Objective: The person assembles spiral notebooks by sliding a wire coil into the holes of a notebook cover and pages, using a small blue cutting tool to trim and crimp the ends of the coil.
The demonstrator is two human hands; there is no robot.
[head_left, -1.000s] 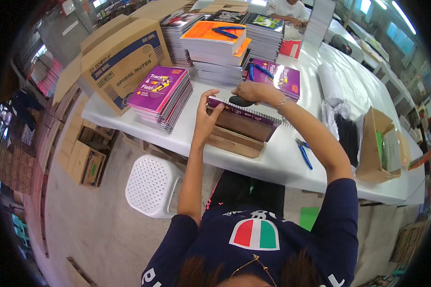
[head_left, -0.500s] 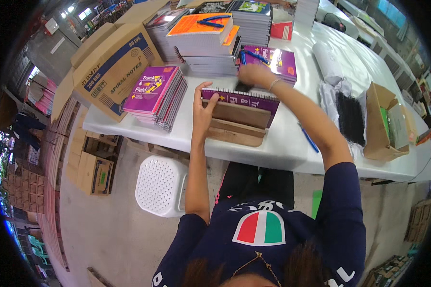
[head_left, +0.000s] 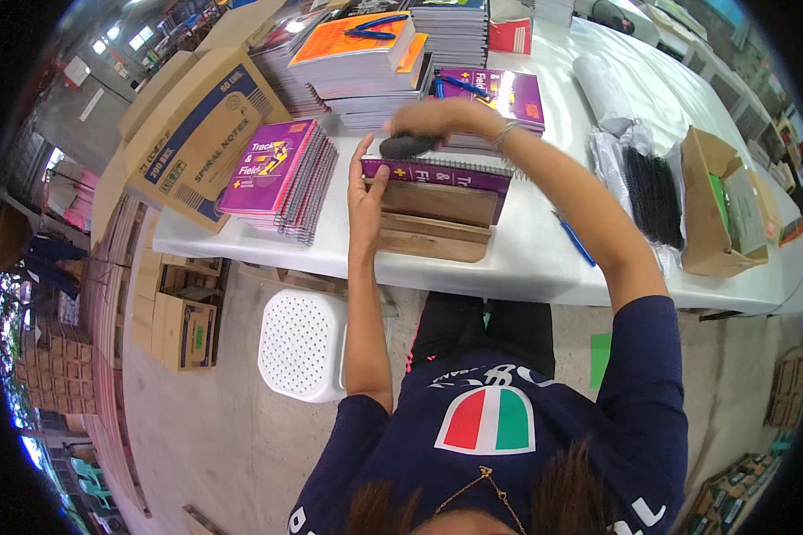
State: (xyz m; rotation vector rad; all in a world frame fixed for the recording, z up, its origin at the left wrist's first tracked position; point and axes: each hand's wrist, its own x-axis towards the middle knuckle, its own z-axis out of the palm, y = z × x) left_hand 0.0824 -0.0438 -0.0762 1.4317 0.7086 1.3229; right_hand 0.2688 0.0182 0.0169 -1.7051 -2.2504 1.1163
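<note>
A purple spiral notebook [head_left: 442, 174] stands on edge against a wooden stand [head_left: 433, 234], its bound edge up. At its left end, my left hand [head_left: 366, 192] pinches the notebook and the stand's edge, thumb on the near side. My right hand [head_left: 446, 122] is closed on a dark rounded object [head_left: 409, 145], blurred by motion, just above the bound edge. I cannot make out its exact kind. A dark coil [head_left: 486, 168] runs along the bound edge and sticks out past the right end.
Purple notebooks [head_left: 272, 174] are piled at left beside a cardboard box [head_left: 210, 134]. Taller book stacks [head_left: 357, 67] with blue-handled pliers [head_left: 376, 27] stand behind. Another notebook pile [head_left: 513, 94] lies behind my right wrist. Black coils [head_left: 651, 196], a blue tool [head_left: 578, 243] and an open carton [head_left: 723, 209] are at right.
My right hand has moved left along the notebook's top edge with the dark object. My left hand keeps its hold at the left end. The whole view has shifted slightly.
</note>
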